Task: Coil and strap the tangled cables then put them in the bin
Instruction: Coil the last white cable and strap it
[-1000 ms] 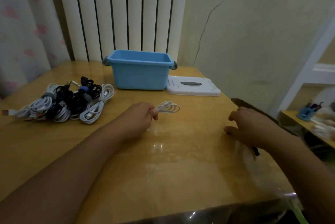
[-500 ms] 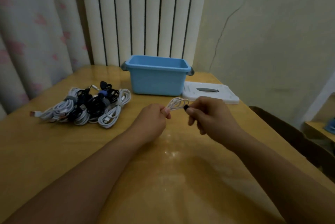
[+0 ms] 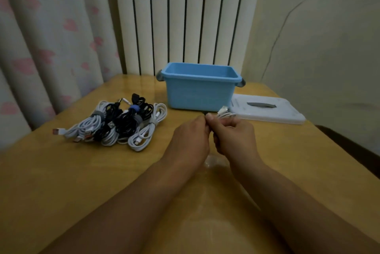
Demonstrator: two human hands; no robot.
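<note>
One blue bin, one white lid, one cable pile on counter, left hand and right hand fingers pinching one white cable, no legible writing

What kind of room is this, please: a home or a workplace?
Most likely a room in a home: a white column radiator stands against the wall, a curtain with pink hearts hangs beside it, and the work is done on a plain wooden table.
</note>
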